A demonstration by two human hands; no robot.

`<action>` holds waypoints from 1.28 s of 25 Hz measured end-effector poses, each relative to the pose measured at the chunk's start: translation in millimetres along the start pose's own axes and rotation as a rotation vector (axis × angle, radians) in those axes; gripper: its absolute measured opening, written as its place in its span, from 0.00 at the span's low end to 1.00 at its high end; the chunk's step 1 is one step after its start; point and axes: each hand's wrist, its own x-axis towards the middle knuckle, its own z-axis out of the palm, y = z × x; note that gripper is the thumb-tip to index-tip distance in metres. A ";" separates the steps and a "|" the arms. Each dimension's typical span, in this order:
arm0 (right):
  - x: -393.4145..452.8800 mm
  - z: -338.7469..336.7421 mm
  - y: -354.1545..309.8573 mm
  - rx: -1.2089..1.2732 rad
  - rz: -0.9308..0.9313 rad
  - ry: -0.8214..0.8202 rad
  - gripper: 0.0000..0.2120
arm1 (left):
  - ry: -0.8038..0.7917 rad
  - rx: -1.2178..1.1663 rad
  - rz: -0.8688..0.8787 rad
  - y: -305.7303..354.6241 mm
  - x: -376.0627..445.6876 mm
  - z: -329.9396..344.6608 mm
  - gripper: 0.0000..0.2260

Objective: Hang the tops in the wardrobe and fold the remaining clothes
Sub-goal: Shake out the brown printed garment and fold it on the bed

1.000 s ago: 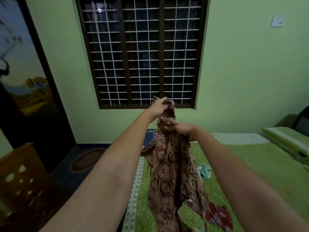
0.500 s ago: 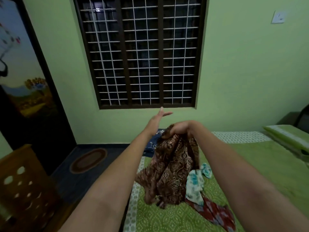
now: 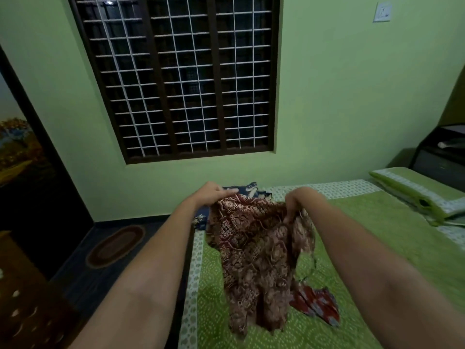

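Both hands up over the bed (image 3: 377, 230): left hand (image 3: 210, 195) pinches the brown garment (image 3: 259, 253) at its top edge, right hand (image 3: 298, 204) grips the other corner, cloth hanging between and below them, a red cloth (image 3: 317, 303) below the right hand.

I have one view only, from the camera on the person's head, looking forward and slightly down across the bed (image 3: 352, 222) toward the green wall and the barred window (image 3: 186, 76). It sits close: both forearms run in from the bottom edge (wide lens, so the edges bend), and the left hand (image 3: 210, 193) and right hand (image 3: 298, 201) meet near mid-frame.
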 end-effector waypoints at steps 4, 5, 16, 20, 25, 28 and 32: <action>-59.6 -42.1 -47.2 -0.121 -0.120 0.799 0.15 | -0.148 -0.114 -0.053 16.6 -1.2 40.2 0.36; -67.4 -47.4 -63.2 -0.172 -0.167 0.945 0.15 | -0.219 -0.195 -0.109 22.5 -0.4 56.5 0.39; 49.6 81.9 26.7 0.793 0.088 0.486 0.15 | 0.092 -1.335 -0.150 36.5 -20.5 35.7 0.18; 69.0 124.4 -1.5 1.193 -0.281 0.001 0.16 | -0.010 -1.346 -0.158 51.7 -28.8 36.8 0.20; 67.5 119.6 -34.6 1.476 -0.541 -0.085 0.15 | -0.012 -1.260 -0.064 75.2 -53.5 28.4 0.23; 59.5 120.1 -43.5 1.697 -0.622 -0.143 0.24 | 0.062 -1.206 -0.061 80.6 -62.8 17.4 0.13; 39.7 114.5 -49.2 2.011 -0.714 -0.257 0.36 | 0.110 -1.220 -0.032 68.6 -77.3 9.9 0.14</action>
